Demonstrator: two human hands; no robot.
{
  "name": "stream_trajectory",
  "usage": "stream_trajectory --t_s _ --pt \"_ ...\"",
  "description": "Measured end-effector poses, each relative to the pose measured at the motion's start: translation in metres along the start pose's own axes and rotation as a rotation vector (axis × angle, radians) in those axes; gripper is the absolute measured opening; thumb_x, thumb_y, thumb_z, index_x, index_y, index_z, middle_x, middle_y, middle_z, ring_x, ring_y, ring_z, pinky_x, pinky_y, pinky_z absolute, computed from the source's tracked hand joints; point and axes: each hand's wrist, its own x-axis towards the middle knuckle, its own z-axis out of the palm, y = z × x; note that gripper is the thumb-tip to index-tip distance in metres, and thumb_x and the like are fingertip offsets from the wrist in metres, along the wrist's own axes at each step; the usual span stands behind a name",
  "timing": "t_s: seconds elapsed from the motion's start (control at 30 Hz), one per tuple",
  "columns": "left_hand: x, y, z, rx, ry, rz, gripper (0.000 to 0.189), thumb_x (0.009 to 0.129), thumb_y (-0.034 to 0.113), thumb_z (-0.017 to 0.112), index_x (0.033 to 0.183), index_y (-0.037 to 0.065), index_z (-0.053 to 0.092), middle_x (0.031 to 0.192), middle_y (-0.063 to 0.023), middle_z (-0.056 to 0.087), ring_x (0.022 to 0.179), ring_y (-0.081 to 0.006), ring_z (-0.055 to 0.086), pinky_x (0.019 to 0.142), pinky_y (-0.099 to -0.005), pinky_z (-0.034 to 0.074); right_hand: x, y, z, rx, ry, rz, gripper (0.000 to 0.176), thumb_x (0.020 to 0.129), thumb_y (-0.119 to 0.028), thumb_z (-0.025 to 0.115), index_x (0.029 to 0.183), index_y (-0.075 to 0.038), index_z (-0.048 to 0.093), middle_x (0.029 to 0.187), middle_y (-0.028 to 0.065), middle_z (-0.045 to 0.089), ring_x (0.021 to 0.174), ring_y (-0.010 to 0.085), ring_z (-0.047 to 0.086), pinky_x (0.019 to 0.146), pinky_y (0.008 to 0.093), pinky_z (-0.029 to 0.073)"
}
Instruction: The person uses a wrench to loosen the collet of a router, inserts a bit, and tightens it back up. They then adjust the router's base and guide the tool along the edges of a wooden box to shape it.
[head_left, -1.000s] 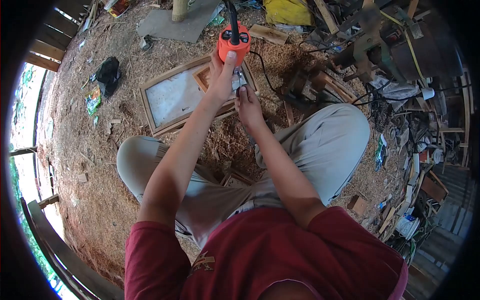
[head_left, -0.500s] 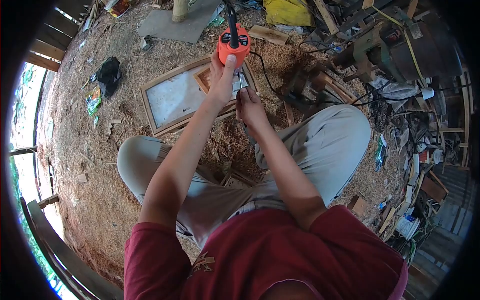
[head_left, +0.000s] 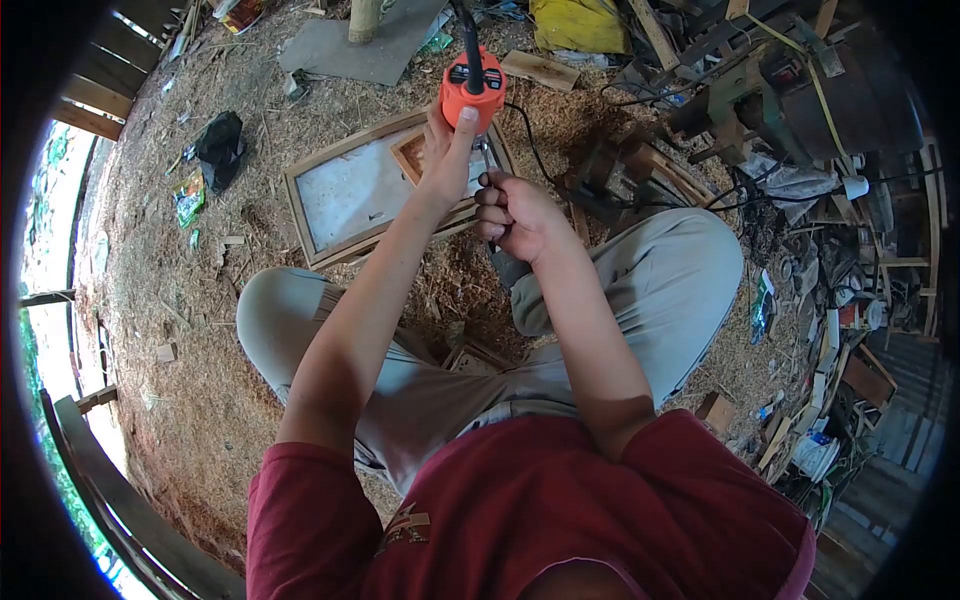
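Note:
My left hand (head_left: 450, 160) is closed around an orange power tool with a black top and cord, which looks like a trim router (head_left: 470, 98). My right hand (head_left: 522, 215) is just below it, fingers curled in and thumb pressed on a slim metal wrench (head_left: 487, 156). The wrench reaches up to the router's metal lower end, though the exact contact is too small to make out. Under both hands lies a wood-framed panel (head_left: 335, 205) with a pale surface. A small wooden frame (head_left: 403, 160) rests on it, partly covered by my left hand.
Wood shavings cover the ground. A dark machine with a motor (head_left: 800, 110) stands at the right, with cables around it. Scrap wood and litter are piled along the right side. A grey sheet (head_left: 345, 55), a yellow sack (head_left: 578, 25) and a black bag (head_left: 218, 150) lie farther out.
My right hand has turned and shifted slightly right and down, so its curled fingers now show. The wrench's angle has changed with it. The left hand and router have barely moved.

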Motion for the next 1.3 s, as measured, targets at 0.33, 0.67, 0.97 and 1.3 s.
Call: stream_trajectory --t_s 0.33,0.67,0.97,1.3 --pt "0.002 -0.004 -0.003 -0.124 -0.041 -0.028 0.086 0.1 0.073 0.037 0.156 0.009 0.024 0.154 -0.0279 0.033 0.145 -0.0432 0.031 0.119 -0.0508 0.023 0.0 -0.012 -0.004 0.491 -0.208 0.188 0.022 0.107 -0.008 0.039 0.087 -0.005 0.045 0.063 -0.0046 0.031 0.047 0.0097 0.03 0.044 0.0255 0.028" --pt "-0.001 0.006 -0.001 0.084 -0.017 -0.052 0.092 0.098 0.077 0.036 0.159 0.009 0.021 0.154 -0.0292 0.032 0.148 -0.0439 0.028 0.122 -0.0535 0.018 -0.007 -0.002 -0.004 0.327 -0.112 0.079 0.022 0.107 -0.01 0.039 0.088 -0.006 0.049 0.065 -0.0042 0.037 0.047 0.0089 0.031 0.044 0.0255 0.027" --pt "0.004 -0.007 -0.001 0.012 -0.02 -0.033 0.091 0.098 0.077 0.035 0.16 0.011 0.022 0.153 -0.025 0.035 0.147 -0.0387 0.031 0.119 -0.0514 0.025 -0.035 -0.014 0.004 -0.355 0.332 -0.538 0.023 0.103 -0.029 0.06 0.096 -0.013 0.045 0.074 -0.0025 0.046 0.065 0.0132 0.049 0.062 0.0336 0.043" --pt "0.014 -0.044 0.008 -0.531 -0.121 -0.119 0.087 0.101 0.075 0.018 0.156 0.009 0.032 0.141 -0.0132 0.053 0.117 -0.021 0.062 0.094 -0.0358 0.054 -0.006 -0.076 0.056 -1.545 0.125 -1.205 0.082 0.076 -0.033 0.09 0.126 0.003 0.036 0.115 0.0143 0.058 0.11 0.0274 0.062 0.097 0.0384 0.05"
